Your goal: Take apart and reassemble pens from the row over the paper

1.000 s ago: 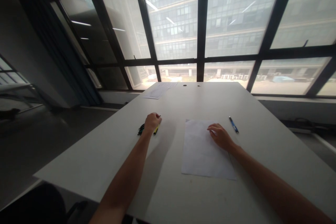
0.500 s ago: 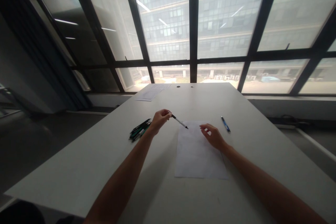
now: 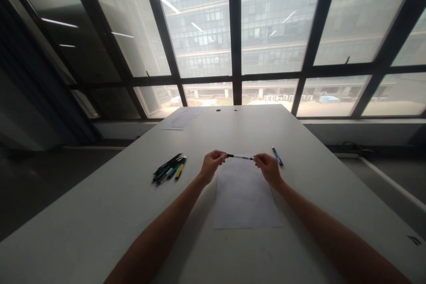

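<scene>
A: What's filling the bkgd?
B: Big windows point(image 3: 271, 22) are running across the back, w/ a white table point(image 3: 246, 133) stretching toward them.
A: And on it?
B: Sheet of paper point(image 3: 246, 199) is lying right in front of the person, prob. centred so both hands are reaching it easily. Other papers point(image 3: 183, 118) are sitting at the far L corner, likely out of the way. Pile of pens point(image 3: 168, 168) is resting L of the sheet, seemingly for L-side reach.
A: Hands?
B: L hand point(image 3: 211, 165) is pinching the black end of a clear pen point(image 3: 242, 157); R hand point(image 3: 269, 168) is pinching the opp. end.
A: Where's that pen, & why 2 hands?
B: It's lining up w/ the sheet's far edge, approx. level, exact height unclear; prob. being held both ends for steadiness. Blue pen point(image 3: 277, 157) is lying just beyond R hand, maybe for separating it from the pile.
</scene>
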A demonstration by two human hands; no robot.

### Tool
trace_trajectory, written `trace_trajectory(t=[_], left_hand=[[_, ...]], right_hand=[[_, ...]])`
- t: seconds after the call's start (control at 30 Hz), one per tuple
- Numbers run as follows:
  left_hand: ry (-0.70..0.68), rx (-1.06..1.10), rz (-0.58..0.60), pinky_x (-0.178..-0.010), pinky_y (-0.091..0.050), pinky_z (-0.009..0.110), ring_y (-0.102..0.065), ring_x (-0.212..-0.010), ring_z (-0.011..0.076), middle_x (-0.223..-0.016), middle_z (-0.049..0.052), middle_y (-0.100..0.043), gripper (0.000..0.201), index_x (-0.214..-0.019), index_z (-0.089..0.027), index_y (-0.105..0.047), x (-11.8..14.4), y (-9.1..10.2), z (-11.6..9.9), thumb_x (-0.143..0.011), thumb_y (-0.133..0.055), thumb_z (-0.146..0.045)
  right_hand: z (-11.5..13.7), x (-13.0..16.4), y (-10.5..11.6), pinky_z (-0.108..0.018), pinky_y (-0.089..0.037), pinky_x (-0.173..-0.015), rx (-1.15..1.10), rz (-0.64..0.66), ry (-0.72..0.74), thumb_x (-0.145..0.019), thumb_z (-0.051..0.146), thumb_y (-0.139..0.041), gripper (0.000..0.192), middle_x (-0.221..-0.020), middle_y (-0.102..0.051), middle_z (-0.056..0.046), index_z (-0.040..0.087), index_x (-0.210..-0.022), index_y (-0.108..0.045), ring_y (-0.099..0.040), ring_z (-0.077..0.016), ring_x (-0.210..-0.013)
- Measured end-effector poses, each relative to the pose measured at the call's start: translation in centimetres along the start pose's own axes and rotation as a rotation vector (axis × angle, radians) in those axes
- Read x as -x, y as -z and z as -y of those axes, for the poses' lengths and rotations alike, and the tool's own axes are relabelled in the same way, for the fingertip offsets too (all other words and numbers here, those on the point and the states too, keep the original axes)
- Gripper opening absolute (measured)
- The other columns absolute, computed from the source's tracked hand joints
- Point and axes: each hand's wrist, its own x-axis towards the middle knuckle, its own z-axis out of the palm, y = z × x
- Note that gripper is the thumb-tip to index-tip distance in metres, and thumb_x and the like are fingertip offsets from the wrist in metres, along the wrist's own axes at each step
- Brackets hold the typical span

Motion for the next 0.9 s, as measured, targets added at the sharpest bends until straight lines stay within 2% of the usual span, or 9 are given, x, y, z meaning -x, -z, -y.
trace_trajectory(t=[0.13, 0.3, 0.5, 0.67, 0.9], left_hand=[[0.025, 0.058, -0.001, -0.057, -0.039, 0.023, -0.051, -0.06, 0.0096, -0.074, 0.006, -0.069, 0.034, -0.086, -0.012, -0.073, 0.3, -0.1, 1.0, -0.068, -0.08, -0.04], [0.044, 0.017, -0.017, -0.058, -0.04, 0.024, -0.052, -0.06, 0.0099, -0.073, 0.007, -0.07, 0.035, -0.087, -0.012, -0.076, 0.7, -0.4, 0.9, -0.066, -0.081, -0.04], [0.018, -0.009, -0.043, -0.059, -0.042, 0.025, -0.056, -0.062, 0.0121, -0.079, 0.009, -0.074, 0.038, -0.093, -0.013, -0.076, 0.6, -0.3, 1.6, -0.066, -0.082, -0.039], [-0.015, -0.032, -0.066, -0.059, -0.044, 0.025, -0.058, -0.062, 0.0129, -0.078, 0.009, -0.074, 0.035, -0.089, -0.014, -0.076, 0.3, -0.1, 2.3, -0.065, -0.082, -0.039], [-0.028, -0.065, -0.092, -0.059, -0.045, 0.026, -0.057, -0.06, 0.0132, -0.073, 0.008, -0.073, 0.032, -0.084, -0.015, -0.078, 0.3, -0.2, 2.0, -0.063, -0.082, -0.039]], right_hand=[[0.0, -0.2, 0.1, -0.027, -0.048, -0.053, -0.037, -0.024, -0.036, -0.075, 0.043, -0.072, 0.028, -0.063, -0.066, -0.002, 0.016, -0.082, -0.07, -0.057, -0.014, -0.055], [-0.2, -0.4, 0.1, -0.027, -0.049, -0.056, -0.101, -0.028, -0.077, -0.071, 0.038, -0.074, 0.027, -0.067, -0.068, -0.004, 0.016, -0.086, -0.07, -0.06, -0.015, -0.058], [-1.1, -0.5, 0.2, -0.027, -0.048, -0.054, -0.05, -0.059, -0.072, -0.071, 0.036, -0.072, 0.024, -0.065, -0.068, -0.004, 0.015, -0.084, -0.07, -0.058, -0.0144, -0.056], [-1.7, -0.6, 0.2, -0.027, -0.048, -0.054, -0.01, -0.061, -0.072, -0.072, 0.04, -0.07, 0.027, -0.066, -0.068, -0.005, 0.015, -0.084, -0.07, -0.06, -0.0156, -0.057], [-1.7, -0.7, 0.4, -0.027, -0.049, -0.053, 0.016, -0.069, -0.082, -0.071, 0.04, -0.069, 0.028, -0.066, -0.069, -0.005, 0.015, -0.085, -0.07, -0.06, -0.016, -0.057]])
